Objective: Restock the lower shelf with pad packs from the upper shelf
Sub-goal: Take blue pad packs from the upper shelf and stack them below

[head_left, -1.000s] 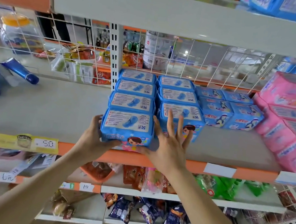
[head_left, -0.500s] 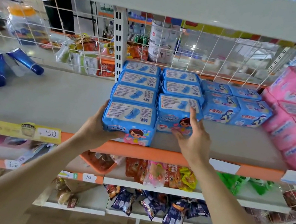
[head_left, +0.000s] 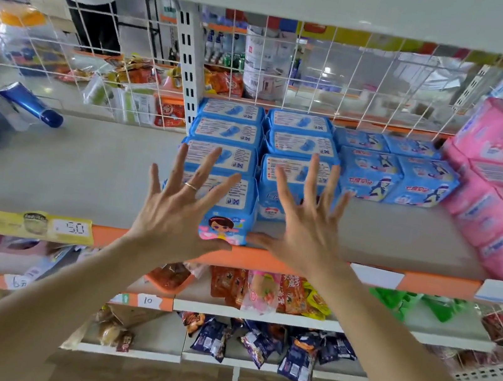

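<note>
Just behind the left grip stood the front pad pack, right grip beside it; both grips were spread wide, fingers straight, holding nothing.

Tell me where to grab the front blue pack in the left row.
Grip the front pack by its left and right side faces, from the front over the orange shelf lip. Left side faces bare shelf; the neighbour pack sits further back, leaving the right front corner free. The pack behind blocks the rear.
</note>
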### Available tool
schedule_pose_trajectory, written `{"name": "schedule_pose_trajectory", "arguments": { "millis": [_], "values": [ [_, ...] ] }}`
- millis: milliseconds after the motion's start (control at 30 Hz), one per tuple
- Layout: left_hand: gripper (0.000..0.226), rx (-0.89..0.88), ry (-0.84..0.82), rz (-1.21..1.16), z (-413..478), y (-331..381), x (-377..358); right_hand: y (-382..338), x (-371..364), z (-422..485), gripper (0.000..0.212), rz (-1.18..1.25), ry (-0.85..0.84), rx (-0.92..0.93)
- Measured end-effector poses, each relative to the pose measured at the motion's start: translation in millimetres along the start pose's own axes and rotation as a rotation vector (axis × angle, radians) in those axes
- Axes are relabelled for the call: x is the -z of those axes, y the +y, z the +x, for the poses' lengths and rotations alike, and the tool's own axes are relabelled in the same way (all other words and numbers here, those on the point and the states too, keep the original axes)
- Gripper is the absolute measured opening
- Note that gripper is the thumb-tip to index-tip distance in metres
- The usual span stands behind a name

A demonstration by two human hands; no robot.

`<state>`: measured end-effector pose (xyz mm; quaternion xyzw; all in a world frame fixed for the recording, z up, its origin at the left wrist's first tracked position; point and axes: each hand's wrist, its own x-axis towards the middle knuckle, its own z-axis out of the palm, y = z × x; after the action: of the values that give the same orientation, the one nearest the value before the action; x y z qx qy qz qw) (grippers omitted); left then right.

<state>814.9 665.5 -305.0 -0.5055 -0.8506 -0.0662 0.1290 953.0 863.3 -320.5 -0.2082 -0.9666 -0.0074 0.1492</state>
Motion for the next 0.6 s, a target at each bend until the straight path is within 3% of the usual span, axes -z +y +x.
{"name": "schedule_pose_trajectory", "arguments": {
  "millis": [267,500,600],
  "values": [
    [0.093,-0.026,0.071,0.053,15,-5,-13,1,-19,12,0.111,0.005,0.003,-0.005],
    [0.1,0.073,-0.125,0.074,12,8,3,3,8,8,0.113,0.02,-0.221,-0.037],
    [0.1,0.082,-0.135,0.112,4,17,12,3,36,-4,0.105,0.103,-0.21,-0.052]
  ]
}}
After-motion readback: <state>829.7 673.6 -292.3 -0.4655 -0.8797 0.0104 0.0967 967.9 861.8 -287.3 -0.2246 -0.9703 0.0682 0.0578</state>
